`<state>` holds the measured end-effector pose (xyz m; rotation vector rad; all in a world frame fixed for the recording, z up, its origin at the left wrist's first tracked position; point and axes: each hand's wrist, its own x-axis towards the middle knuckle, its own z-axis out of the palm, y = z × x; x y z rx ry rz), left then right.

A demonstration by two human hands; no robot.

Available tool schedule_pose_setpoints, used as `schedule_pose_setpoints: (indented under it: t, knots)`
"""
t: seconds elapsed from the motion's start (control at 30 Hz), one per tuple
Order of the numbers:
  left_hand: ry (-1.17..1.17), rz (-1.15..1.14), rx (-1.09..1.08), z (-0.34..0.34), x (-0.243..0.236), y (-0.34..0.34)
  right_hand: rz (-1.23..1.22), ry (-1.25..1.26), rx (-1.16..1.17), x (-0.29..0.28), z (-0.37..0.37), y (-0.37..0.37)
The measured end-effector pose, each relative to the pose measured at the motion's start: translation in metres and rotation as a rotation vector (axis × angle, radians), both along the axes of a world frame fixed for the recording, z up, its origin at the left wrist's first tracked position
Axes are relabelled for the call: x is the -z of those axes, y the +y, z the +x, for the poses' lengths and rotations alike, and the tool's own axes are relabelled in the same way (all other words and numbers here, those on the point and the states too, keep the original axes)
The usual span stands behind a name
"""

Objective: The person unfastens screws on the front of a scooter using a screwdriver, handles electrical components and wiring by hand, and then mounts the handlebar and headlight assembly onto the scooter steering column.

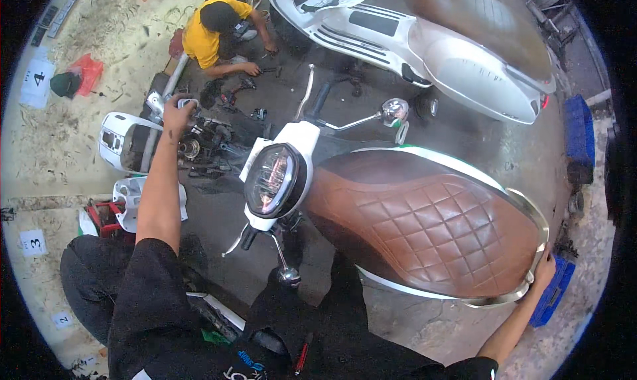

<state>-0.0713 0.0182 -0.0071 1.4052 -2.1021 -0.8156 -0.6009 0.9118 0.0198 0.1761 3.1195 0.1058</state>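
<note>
A scooter with a brown quilted seat (424,227) stands in front of me, its front to the left. My right hand (544,268) is closed on the metal grab rail (529,278) at the seat's rear end. My left arm reaches far forward, and my left hand (178,117) is closed at a silver metal part (190,103) at the exposed front; its fingers are partly hidden. Between the hands are the white handlebar cover with its round headlight (272,179), a brake lever (306,91) and two mirrors, one a chrome mirror (289,276) near my body.
A second white scooter (458,68) stands beyond. A co-worker in a yellow shirt (201,38) crouches at the far left, hands near small dark parts on the floor. White body panels (126,141) lie at the left. Blue crates (579,131) stand at the right.
</note>
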Motion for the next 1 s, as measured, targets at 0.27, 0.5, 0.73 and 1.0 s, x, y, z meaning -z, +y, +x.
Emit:
schedule_pose_setpoints:
  t: [0.27,0.5,0.73,1.0]
  knots:
    - [-0.012,0.023,-0.101,-0.016,-0.008,0.014,0.051,0.022,0.136,-0.03,0.022,-0.024]
    - [-0.269,-0.057,0.034,-0.007,-0.02,-0.005,-0.046,0.015,0.043,0.004,0.006,0.037]
    - [-0.459,0.187,0.075,-0.009,-0.027,-0.019,-0.128,-0.091,0.051,0.023,-0.018,0.077]
    - [-0.451,0.123,0.05,-0.003,-0.021,-0.026,0.022,-0.046,-0.182,0.038,-0.012,0.044]
